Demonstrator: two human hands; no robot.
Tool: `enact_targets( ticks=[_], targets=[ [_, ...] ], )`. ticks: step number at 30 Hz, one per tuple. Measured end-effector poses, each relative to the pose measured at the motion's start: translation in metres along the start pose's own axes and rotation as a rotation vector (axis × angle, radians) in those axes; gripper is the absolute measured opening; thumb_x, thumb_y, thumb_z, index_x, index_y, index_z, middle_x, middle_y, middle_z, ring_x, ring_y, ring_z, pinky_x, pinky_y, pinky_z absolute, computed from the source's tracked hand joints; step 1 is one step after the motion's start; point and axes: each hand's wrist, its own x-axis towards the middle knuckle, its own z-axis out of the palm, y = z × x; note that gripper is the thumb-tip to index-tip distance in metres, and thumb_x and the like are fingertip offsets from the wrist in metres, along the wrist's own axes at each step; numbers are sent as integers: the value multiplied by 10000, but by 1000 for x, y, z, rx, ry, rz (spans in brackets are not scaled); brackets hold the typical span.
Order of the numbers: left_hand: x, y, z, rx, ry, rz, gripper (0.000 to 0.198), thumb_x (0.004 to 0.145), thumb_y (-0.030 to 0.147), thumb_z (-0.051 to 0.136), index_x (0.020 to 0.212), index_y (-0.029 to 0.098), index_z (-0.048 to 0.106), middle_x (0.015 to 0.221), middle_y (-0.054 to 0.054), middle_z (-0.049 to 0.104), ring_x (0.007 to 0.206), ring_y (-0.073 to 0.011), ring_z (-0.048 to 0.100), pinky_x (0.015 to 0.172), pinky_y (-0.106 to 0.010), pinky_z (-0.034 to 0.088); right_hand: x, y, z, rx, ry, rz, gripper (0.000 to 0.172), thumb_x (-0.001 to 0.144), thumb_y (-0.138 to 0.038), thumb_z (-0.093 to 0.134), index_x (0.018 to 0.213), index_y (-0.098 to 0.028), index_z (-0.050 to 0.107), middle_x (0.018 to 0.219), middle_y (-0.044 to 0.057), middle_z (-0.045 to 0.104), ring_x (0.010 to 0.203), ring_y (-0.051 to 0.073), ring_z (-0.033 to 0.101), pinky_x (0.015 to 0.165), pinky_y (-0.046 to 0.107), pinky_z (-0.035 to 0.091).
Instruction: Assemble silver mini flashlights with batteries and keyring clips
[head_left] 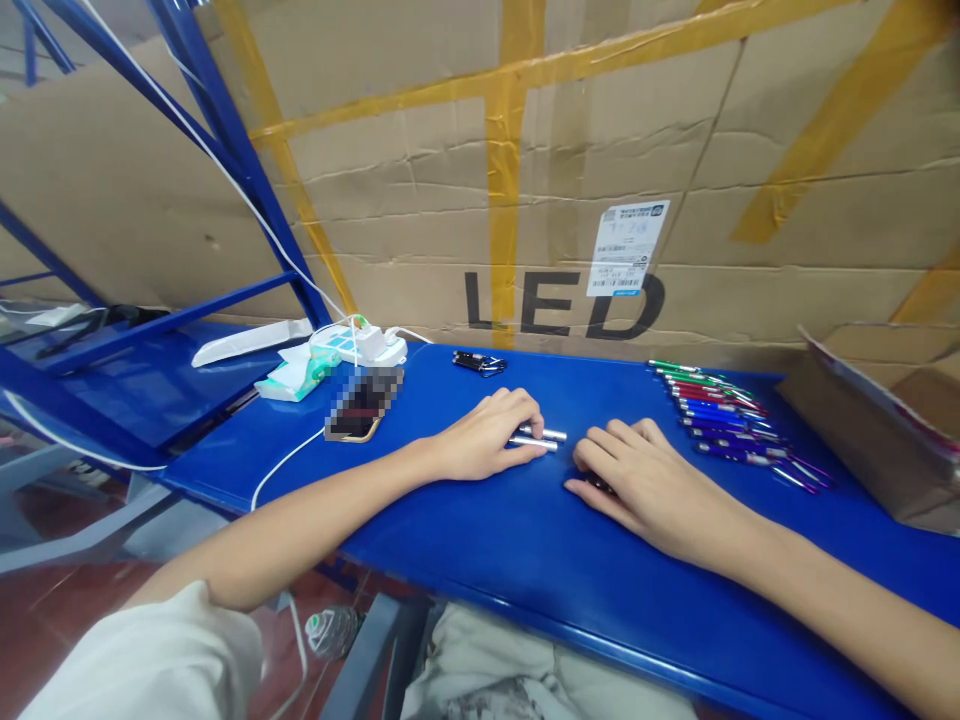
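My left hand (pixel 487 437) rests on the blue table (pixel 525 540) with its fingers curled round two small silver tubes (pixel 541 438) whose ends stick out to the right. Just to its right, my right hand (pixel 637 480) lies palm down with bent fingers over a small dark part that is mostly hidden beneath it. A row of several coloured pens (pixel 731 420), green, red, blue and purple, lies to the right beyond that hand.
A phone (pixel 362 405) on a white cable, a white power strip (pixel 360 345), a tissue pack (pixel 300 378) and a black key ring (pixel 478 362) sit at the back left. An open cardboard box (pixel 877 430) stands at right. A large cardboard wall marked LED (pixel 562 300) rises behind the table.
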Motion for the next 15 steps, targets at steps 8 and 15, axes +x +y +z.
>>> enact_targets(
  ticks=[8,15],
  targets=[
    [-1,2,-1,-12,9,13,188,1093,404,636,1111,223,591,1194,-73,646,1071,-247,572,1007,-390,443,-1,4,4,-93,32,9,367,1196,-379,367,982,-194,600,913,70,668,820,254,546,780,395,301],
    [0,2,0,4,1,-1,215,1087,432,644,1124,227,595,1182,-71,643,1060,-249,573,993,-394,444,0,2,4,-163,50,18,377,1194,-347,368,947,-195,609,867,75,683,794,261,545,774,405,295]
  ],
)
